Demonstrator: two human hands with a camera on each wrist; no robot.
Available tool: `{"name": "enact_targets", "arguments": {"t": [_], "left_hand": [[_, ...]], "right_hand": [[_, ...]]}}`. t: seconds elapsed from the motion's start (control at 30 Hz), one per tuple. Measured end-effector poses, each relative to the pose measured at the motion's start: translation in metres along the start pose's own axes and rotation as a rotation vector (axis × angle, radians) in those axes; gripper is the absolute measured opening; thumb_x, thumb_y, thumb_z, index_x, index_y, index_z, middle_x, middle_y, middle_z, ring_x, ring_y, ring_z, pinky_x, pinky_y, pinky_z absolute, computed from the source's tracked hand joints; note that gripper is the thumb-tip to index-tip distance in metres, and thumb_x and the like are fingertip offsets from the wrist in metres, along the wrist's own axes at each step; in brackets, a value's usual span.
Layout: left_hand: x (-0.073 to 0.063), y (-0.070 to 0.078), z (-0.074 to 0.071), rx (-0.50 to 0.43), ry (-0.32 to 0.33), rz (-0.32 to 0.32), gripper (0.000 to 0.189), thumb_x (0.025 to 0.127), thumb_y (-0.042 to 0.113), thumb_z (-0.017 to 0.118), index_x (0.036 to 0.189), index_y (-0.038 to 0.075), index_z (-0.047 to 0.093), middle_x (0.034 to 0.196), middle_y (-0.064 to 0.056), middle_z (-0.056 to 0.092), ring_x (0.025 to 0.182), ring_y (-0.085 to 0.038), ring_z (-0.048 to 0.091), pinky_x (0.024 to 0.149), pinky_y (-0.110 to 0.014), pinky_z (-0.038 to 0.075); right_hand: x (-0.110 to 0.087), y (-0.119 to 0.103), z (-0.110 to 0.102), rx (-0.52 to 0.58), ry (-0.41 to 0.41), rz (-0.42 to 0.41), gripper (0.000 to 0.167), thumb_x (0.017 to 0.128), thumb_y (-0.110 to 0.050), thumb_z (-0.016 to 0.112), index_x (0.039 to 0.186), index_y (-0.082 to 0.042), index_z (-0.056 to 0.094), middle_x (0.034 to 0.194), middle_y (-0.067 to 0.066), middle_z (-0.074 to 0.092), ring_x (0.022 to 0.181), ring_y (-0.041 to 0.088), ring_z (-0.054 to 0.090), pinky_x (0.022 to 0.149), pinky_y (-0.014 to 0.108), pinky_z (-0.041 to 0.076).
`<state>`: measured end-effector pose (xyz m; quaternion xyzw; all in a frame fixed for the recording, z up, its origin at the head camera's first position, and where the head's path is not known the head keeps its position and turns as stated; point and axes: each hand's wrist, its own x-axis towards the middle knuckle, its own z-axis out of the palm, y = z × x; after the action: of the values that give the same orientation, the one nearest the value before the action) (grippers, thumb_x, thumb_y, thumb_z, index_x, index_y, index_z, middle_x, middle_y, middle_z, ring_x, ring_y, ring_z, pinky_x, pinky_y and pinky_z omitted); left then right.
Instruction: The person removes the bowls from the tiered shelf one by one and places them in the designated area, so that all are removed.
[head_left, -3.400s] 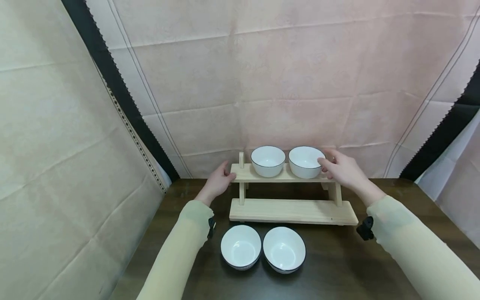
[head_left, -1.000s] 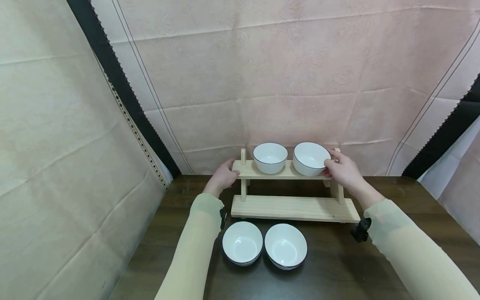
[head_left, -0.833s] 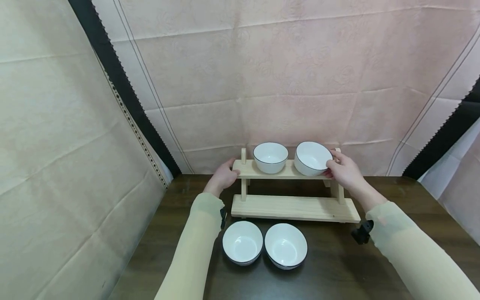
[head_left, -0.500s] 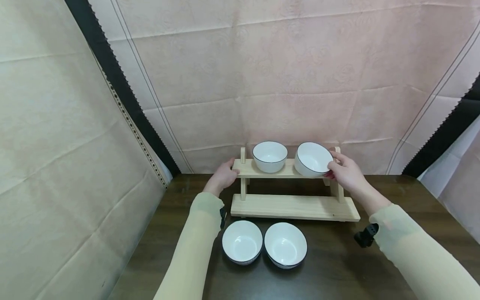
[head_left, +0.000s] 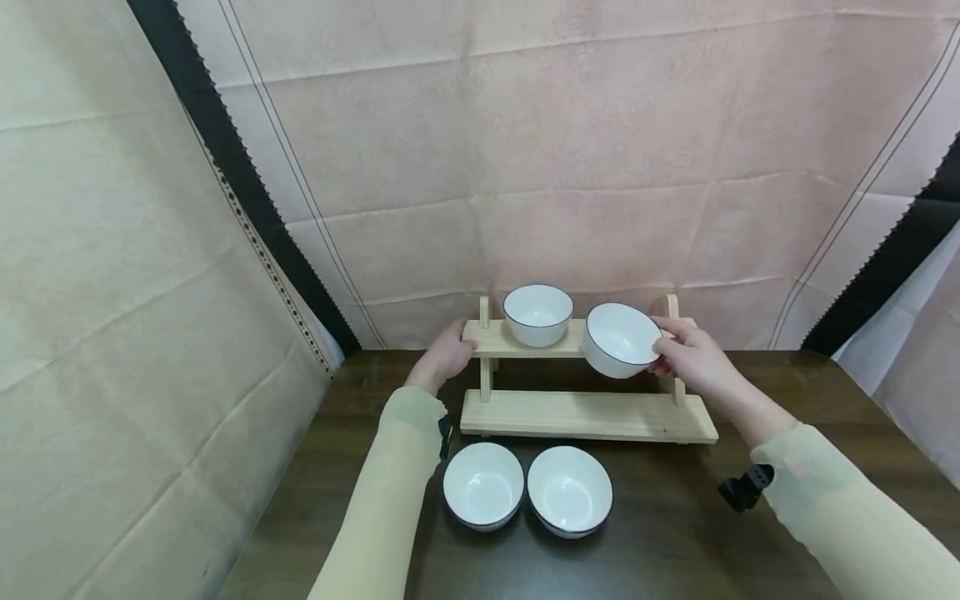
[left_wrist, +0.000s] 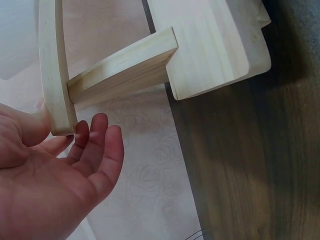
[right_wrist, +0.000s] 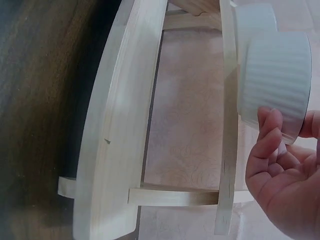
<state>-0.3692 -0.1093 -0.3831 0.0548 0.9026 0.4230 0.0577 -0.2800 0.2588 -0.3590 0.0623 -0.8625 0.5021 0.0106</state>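
A two-tier wooden rack point(head_left: 585, 415) stands on the table. My left hand point(head_left: 444, 354) grips the left end of its upper board; in the left wrist view the thumb lies against the board point(left_wrist: 54, 65) and the other fingers curl at the far side. My right hand point(head_left: 693, 360) pinches the right edge of a white bowl point(head_left: 621, 340) with a dark rim. This bowl is tilted and overlaps the front edge of the upper board; in the right wrist view the fingers lie along its ribbed wall point(right_wrist: 277, 70). A second white bowl point(head_left: 537, 315) stands on the upper board.
Two more white bowls, a left one point(head_left: 483, 486) and a right one point(head_left: 570, 492), stand side by side on the dark table point(head_left: 675, 517) before the rack. A pale cloth wall point(head_left: 600, 167) rises close behind the rack.
My right hand has taken hold of the right bowl, shifted it slightly right, tilted it, then drawn it forward over the upper board's front edge. My left hand has moved in onto the board's end.
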Motion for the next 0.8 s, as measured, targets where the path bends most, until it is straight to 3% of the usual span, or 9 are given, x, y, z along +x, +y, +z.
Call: {"name": "enact_targets", "arguments": {"t": [0.13, 0.3, 0.67, 0.8], "left_hand": [[-0.001, -0.002, 0.001, -0.023, -0.001, -0.001, 0.058, 0.095, 0.014, 0.045, 0.148, 0.007, 0.021, 0.151, -0.013, 0.028, 0.139, -0.028, 0.028, 0.115, -0.044, 0.021], [-0.001, -0.002, 0.002, -0.044, 0.004, 0.002, 0.058, 0.096, 0.014, 0.044, 0.148, 0.006, 0.020, 0.151, -0.014, 0.028, 0.139, -0.028, 0.027, 0.115, -0.044, 0.021], [0.001, -0.003, 0.004, -0.060, 0.004, -0.002, 0.057, 0.096, 0.013, 0.043, 0.148, 0.006, 0.020, 0.151, -0.014, 0.028, 0.140, -0.028, 0.027, 0.115, -0.044, 0.020], [0.000, -0.001, 0.004, -0.061, 0.000, 0.008, 0.056, 0.097, 0.013, 0.042, 0.148, 0.008, 0.020, 0.151, -0.013, 0.028, 0.140, -0.028, 0.026, 0.115, -0.044, 0.020]], "right_hand": [[-0.010, 0.007, 0.000, 0.042, -0.034, 0.011, 0.049, 0.096, -0.016, 0.042, 0.145, -0.012, 0.034, 0.091, 0.010, 0.060, 0.072, 0.019, 0.060, 0.064, 0.028, 0.053], [-0.022, 0.013, 0.000, 0.028, -0.050, 0.003, 0.049, 0.097, -0.018, 0.043, 0.144, -0.010, 0.033, 0.084, 0.008, 0.062, 0.070, 0.019, 0.059, 0.061, 0.028, 0.051], [-0.052, 0.040, 0.008, -0.024, -0.099, -0.079, 0.045, 0.098, -0.017, 0.045, 0.141, -0.007, 0.038, 0.082, 0.012, 0.058, 0.067, 0.020, 0.058, 0.059, 0.029, 0.049], [-0.062, 0.050, 0.011, -0.029, -0.125, -0.116, 0.043, 0.098, -0.019, 0.046, 0.140, -0.009, 0.040, 0.088, 0.013, 0.059, 0.070, 0.018, 0.057, 0.060, 0.029, 0.052]]}}
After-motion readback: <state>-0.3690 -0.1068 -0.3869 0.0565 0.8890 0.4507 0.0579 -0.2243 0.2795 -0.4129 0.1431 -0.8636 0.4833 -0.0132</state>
